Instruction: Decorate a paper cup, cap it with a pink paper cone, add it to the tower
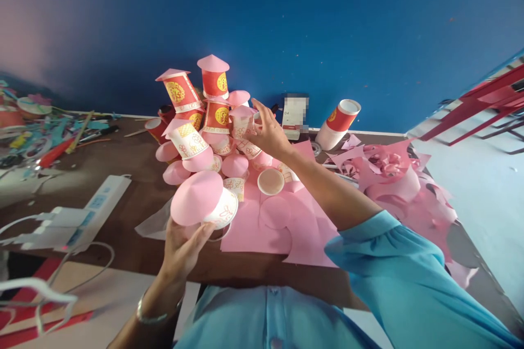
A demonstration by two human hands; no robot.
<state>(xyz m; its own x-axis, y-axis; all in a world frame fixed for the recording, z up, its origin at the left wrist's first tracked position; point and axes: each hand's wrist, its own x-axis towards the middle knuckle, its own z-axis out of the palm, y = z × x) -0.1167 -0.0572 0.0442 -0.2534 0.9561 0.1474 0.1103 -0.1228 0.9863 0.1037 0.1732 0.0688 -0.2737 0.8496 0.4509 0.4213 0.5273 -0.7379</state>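
Observation:
My left hand [182,245] is closed around a white paper cup [224,210] with a floral print, held tilted above the table's front. A pink paper cone [196,198] covers one end of that cup like a roof. My right hand [266,128] reaches to the right side of the pile, its thumb and fingers spread beside a cone-topped paper cup [243,125]; whether they touch it I cannot tell. The pile holds several white cups and red cups [216,114] with gold emblems, many with pink cones. A cup [271,181] shows its round end in front.
Pink paper sheets [256,232] lie before the pile, and pink scraps [399,169] heap at the right. Stacked cups [338,122] lean near the blue wall. At left are a power strip [98,204] with cables and a jumble of craft bits [53,136].

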